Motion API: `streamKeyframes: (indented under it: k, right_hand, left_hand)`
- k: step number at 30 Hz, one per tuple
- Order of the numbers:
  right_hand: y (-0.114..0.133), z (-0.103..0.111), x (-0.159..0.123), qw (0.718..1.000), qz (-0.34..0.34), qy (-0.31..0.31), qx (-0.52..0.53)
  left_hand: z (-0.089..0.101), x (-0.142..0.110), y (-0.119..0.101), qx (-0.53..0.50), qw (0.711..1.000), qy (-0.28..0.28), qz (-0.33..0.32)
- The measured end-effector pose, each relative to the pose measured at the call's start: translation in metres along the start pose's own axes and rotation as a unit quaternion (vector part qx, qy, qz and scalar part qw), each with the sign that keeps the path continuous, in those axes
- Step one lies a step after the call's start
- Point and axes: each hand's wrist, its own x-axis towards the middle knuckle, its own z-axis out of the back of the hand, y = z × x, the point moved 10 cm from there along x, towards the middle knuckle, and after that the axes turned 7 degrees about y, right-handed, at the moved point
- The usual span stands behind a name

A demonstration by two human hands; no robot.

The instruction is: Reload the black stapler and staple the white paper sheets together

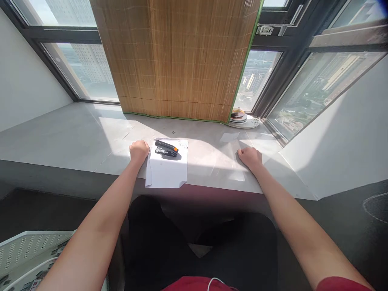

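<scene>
My left hand [139,150] rests in a closed fist on the pale windowsill, at the left edge of some white paper sheets [166,173]. On the sheets lie two black, elongated objects side by side: one with an orange end [166,145], and one with pale lettering [165,152]. Their exact kind is too small to make out. Well to the right, my right hand [250,157] is also curled into a fist on the sill. Nothing shows in either hand. The sheets' near edge hangs slightly over the sill's front, with one corner curled.
A bamboo blind [188,60] hangs before the window, its green-edged bottom near the sill [75,141]. Stacked plates [242,120] stand at the back right. An inward-opened window pane [327,89] is at the right. A white perforated basket [30,250] sits at lower left.
</scene>
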Motion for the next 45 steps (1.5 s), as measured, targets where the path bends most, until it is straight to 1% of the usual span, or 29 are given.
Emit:
streamKeyframes:
  k: [4,7,12,16,21,23,25,26,27,29,30,32,33,34,36,38,40,42,45]
  right_hand:
    - [0.009,0.002,-0.009,1.000,0.005,0.000,0.010]
    - [0.013,0.006,-0.011,1.000,0.014,0.001,0.017]
    - [0.011,0.008,-0.013,1.000,0.014,-0.002,0.015]
    - [0.016,0.007,-0.014,1.000,0.018,-0.005,0.007]
    - [0.029,0.009,-0.019,1.000,0.025,-0.001,0.018]
    - [0.041,0.008,-0.025,0.999,0.030,0.003,0.023]
    - [0.065,0.005,-0.035,0.998,0.051,0.003,0.029]
    - [0.083,0.003,-0.042,0.997,0.068,0.003,0.032]
    - [0.104,0.002,-0.050,0.995,0.090,0.000,0.040]
    - [0.157,0.001,-0.069,0.986,0.147,-0.009,0.076]
    - [0.188,0.005,-0.080,0.973,0.191,-0.025,0.129]
    - [0.252,0.017,-0.105,0.923,0.295,-0.053,0.242]
    - [0.280,0.021,-0.113,0.904,0.323,-0.058,0.273]
    - [0.304,0.022,-0.119,0.894,0.337,-0.053,0.290]
    - [0.341,0.023,-0.125,0.889,0.354,-0.045,0.289]
    - [0.363,0.022,-0.126,0.893,0.363,-0.037,0.265]
    - [0.368,0.020,-0.125,0.895,0.370,-0.032,0.247]
    - [0.360,0.018,-0.124,0.895,0.372,-0.031,0.245]
    - [0.328,0.013,-0.118,0.898,0.366,-0.036,0.241]
  left_hand:
    - [0.009,-0.007,-0.004,-0.005,1.000,-0.011,-0.005]
    - [0.012,-0.007,-0.005,-0.009,1.000,-0.012,-0.002]
    - [0.008,0.000,-0.003,-0.014,1.000,-0.002,0.004]
    - [0.004,0.003,-0.001,-0.017,1.000,0.007,0.008]
    - [0.002,0.004,0.000,-0.022,1.000,0.016,0.009]
    - [0.001,0.004,0.000,-0.023,1.000,0.020,0.009]
    - [0.001,0.004,0.000,-0.023,0.999,0.023,0.009]
    - [0.000,0.004,0.000,-0.022,0.999,0.026,0.009]
    - [0.000,0.004,0.000,-0.021,0.999,0.030,0.009]
    - [-0.001,0.005,0.001,-0.018,0.999,0.038,0.011]
    - [-0.001,0.005,0.001,-0.017,0.999,0.042,0.013]
    - [-0.001,0.005,0.001,-0.016,0.999,0.048,0.014]
    - [-0.001,0.005,0.001,-0.014,0.999,0.049,0.013]
    - [-0.001,0.005,0.001,-0.012,0.999,0.050,0.013]
    - [0.000,0.005,0.001,-0.008,0.999,0.051,0.012]
    - [0.000,0.005,0.000,-0.004,0.998,0.055,0.012]
    - [0.000,0.005,0.000,-0.002,0.998,0.059,0.012]
    - [0.000,0.005,-0.001,-0.001,0.998,0.061,0.012]
    - [-0.001,0.005,-0.001,-0.001,0.998,0.060,0.012]
